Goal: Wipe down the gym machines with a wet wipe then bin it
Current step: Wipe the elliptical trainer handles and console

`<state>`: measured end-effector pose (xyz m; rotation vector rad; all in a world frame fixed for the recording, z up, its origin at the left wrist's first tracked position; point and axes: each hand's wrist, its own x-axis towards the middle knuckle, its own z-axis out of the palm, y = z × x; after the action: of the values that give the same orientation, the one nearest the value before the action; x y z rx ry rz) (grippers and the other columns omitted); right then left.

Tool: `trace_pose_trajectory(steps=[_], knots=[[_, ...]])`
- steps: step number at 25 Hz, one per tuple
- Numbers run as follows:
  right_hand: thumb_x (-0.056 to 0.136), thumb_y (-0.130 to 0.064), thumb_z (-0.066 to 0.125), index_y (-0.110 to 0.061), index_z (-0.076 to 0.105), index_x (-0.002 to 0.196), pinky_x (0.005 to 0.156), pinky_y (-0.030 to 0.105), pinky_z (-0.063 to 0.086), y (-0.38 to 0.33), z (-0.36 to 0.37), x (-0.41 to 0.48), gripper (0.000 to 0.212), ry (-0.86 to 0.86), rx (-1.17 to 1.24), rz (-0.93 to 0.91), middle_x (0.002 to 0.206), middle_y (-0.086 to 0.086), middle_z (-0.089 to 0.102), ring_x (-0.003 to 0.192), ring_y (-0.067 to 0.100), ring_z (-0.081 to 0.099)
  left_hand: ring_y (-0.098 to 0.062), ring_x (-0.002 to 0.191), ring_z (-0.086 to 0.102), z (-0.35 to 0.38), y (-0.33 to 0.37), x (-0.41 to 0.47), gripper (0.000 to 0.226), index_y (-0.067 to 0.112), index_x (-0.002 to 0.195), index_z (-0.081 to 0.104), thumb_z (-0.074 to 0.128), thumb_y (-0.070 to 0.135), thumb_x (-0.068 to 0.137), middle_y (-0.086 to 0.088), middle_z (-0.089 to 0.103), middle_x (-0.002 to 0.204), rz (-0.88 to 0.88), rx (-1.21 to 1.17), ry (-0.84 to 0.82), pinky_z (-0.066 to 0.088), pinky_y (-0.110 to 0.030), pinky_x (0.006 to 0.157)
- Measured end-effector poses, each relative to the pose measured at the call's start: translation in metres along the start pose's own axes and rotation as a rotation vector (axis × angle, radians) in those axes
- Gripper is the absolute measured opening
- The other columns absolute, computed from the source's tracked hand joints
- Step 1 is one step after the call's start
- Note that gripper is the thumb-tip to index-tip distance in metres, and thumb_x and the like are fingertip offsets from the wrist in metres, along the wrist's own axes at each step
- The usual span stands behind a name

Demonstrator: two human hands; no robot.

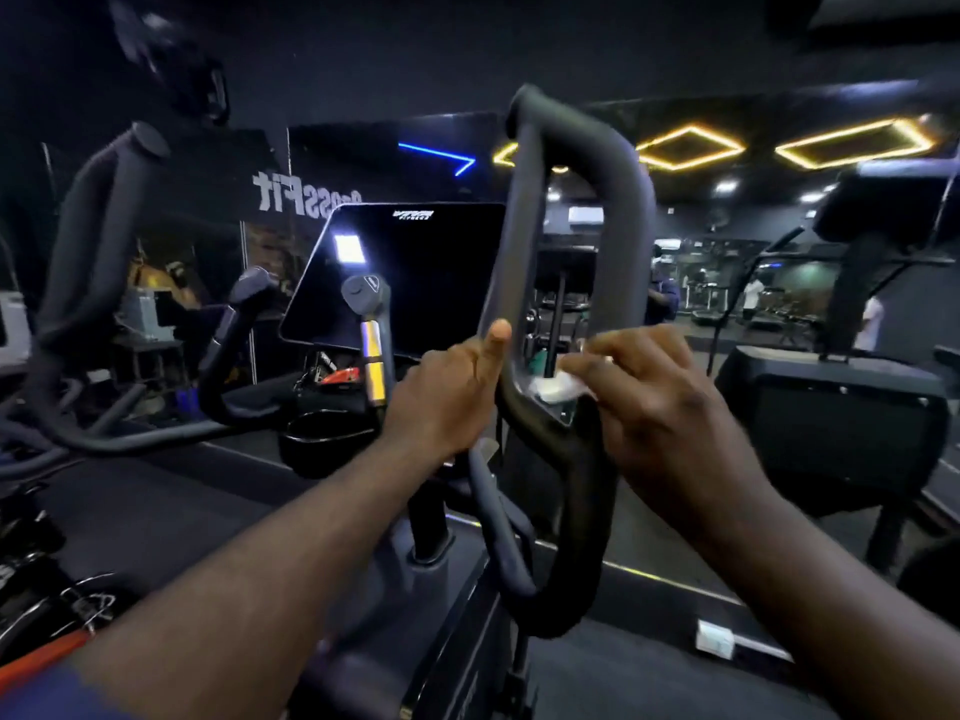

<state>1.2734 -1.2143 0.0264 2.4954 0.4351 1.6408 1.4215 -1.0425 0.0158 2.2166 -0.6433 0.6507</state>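
Observation:
A black looped handle [623, 210] of a gym machine rises in the middle of the view. My left hand [447, 397] grips its left bar low down, thumb pointing up along the bar. My right hand [654, 402] pinches a crumpled white wet wipe [558, 388] and presses it against the inner lower corner of the loop. The machine's dark console screen [415, 272] stands just left of the handle.
A second long black handle [88, 241] curves up at the left. A short grip with a metal sensor band [375, 356] and a cup holder [327, 433] sit below the screen. Another machine [852, 407] stands at the right. Mirrors behind reflect people and ceiling lights.

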Motion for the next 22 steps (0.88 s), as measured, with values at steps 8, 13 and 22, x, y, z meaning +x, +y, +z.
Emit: trace_pose_trajectory(steps=[8, 13, 22], knots=[[0.092, 0.007, 0.066, -0.007, 0.075, 0.117, 0.083, 0.035, 0.054, -0.041, 0.030, 0.062, 0.030, 0.118, -0.003, 0.119, 0.111, 0.012, 0.065, 0.100, 0.029, 0.060, -0.031, 0.086, 0.063, -0.045, -0.083, 0.042, 0.055, 0.024, 0.079, 0.044, 0.023, 0.068, 0.104, -0.007, 0.064, 0.089, 0.449, 0.438, 0.044, 0.036, -0.038, 0.065], [0.091, 0.004, 0.072, -0.009, 0.074, 0.119, 0.095, 0.039, 0.053, -0.068, 0.070, 0.047, 0.031, 0.062, -0.062, 0.202, 0.124, 0.011, 0.062, 0.112, 0.027, 0.058, -0.032, 0.096, 0.064, -0.051, -0.088, 0.083, 0.055, 0.017, 0.096, 0.061, 0.030, 0.062, 0.107, -0.010, 0.068, 0.101, 0.728, 0.566, -0.046, 0.039, -0.039, 0.068], [0.098, -0.001, 0.059, 0.000, 0.069, 0.130, 0.118, 0.037, 0.041, -0.041, 0.064, 0.141, 0.034, -0.048, -0.244, 0.052, 0.135, 0.014, 0.066, 0.135, 0.030, 0.055, -0.037, 0.100, 0.070, -0.049, -0.075, 0.146, 0.040, 0.018, 0.105, 0.072, 0.047, 0.049, 0.100, -0.011, 0.069, 0.112, 0.715, 0.607, -0.135, 0.052, -0.040, 0.077]])
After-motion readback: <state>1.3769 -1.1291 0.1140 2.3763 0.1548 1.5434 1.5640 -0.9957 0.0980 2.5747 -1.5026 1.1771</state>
